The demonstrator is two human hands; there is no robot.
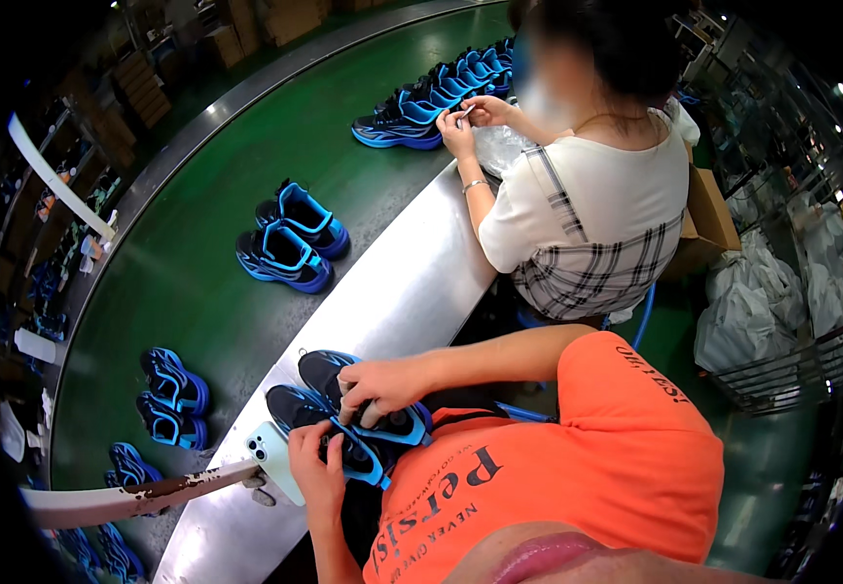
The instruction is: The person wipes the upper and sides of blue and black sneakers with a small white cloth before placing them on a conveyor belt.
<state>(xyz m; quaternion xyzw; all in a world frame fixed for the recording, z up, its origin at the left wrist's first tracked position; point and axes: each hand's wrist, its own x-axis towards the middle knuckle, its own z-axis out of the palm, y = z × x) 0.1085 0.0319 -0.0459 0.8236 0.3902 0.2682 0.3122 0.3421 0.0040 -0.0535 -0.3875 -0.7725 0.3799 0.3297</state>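
A pair of black-and-blue sneakers lies on the metal ledge close to my body, toes pointing away from me. My left hand [316,465] is at the side of the nearer sneaker [295,407], its bent fingers pinching near the lacing. Reaching over from the right, my right hand [382,387] has curled fingers pressed on the same sneaker's tongue and lace area. Behind it the farther sneaker [322,370] is partly covered by that hand. What exactly the fingertips pinch is hidden. A pale green phone [275,457] rests beside my left hand.
The metal ledge [382,282] borders a green conveyor [217,195] carrying more sneaker pairs [290,238], with a long row [441,92] farther along. A co-worker [596,195] sits to the right, handling something small. A worn metal bar [149,494] crosses at lower left. Plastic bags [752,302] fill a rack.
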